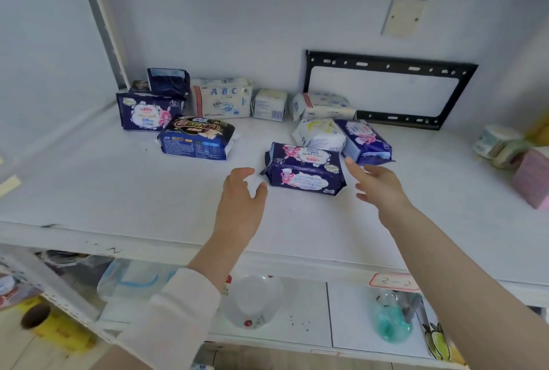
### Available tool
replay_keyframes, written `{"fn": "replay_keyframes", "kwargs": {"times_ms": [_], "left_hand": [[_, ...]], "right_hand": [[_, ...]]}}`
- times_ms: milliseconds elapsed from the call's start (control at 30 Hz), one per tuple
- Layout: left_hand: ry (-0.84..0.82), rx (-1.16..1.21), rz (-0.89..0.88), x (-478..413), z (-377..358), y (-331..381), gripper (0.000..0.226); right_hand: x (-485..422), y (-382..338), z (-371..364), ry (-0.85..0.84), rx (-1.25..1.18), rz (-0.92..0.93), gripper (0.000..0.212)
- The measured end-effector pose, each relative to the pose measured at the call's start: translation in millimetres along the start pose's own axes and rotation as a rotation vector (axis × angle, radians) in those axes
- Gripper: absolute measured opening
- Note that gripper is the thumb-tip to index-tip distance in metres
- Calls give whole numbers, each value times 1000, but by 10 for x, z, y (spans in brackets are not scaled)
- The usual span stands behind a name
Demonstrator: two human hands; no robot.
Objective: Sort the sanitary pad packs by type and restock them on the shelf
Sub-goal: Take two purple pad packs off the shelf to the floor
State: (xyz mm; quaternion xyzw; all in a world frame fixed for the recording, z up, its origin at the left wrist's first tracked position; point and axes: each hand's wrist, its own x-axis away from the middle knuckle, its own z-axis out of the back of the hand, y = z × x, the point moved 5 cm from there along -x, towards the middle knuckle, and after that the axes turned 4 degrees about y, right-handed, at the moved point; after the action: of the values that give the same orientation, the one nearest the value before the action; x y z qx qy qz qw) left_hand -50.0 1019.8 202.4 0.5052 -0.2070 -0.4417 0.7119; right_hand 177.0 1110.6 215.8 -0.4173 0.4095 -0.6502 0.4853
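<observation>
Two-handed approach on the near navy pack (306, 170), lying flat mid-way across the white shelf (118, 191), frontmost of the loose pile. Flanked by left hand (240, 197) and right hand (377, 182), both spread wide, fingers relaxed, holding nothing, seemingly just short of contact. Crowded from behind by a white pack (319, 134) and a matching navy pack (367, 140). Danger from here: could snag those neighbours on the lift, or crumple the soft wrapper with a lopsided squeeze. Small print unreadable; pink block (531, 182) cut off at the right edge.
</observation>
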Motion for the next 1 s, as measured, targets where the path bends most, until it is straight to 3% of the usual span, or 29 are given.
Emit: {"fn": "replay_keyframes", "kwargs": {"times_ms": [100,267,433,633,800,1000], "left_hand": [[11,-24,-3,-145,-53,-32,36],[-1,-34,20,-300,-72,-75,36],[-51,-36,1,-389,-98,-104,37],[-100,-25,-30,-492,-77,-113,37],[-133,0,-46,-541,-25,-129,37],[-167,39,-42,-565,-16,-105,36]], "right_hand": [[-202,-19,-115,-25,54,-20,42],[-383,-17,-278,-58,156,-110,74],[-396,64,-344,-75,221,-152,58],[-376,102,-469,-32,263,-205,59],[-344,118,-517,-46,184,-286,62],[-328,148,-486,3,40,-268,44]]}}
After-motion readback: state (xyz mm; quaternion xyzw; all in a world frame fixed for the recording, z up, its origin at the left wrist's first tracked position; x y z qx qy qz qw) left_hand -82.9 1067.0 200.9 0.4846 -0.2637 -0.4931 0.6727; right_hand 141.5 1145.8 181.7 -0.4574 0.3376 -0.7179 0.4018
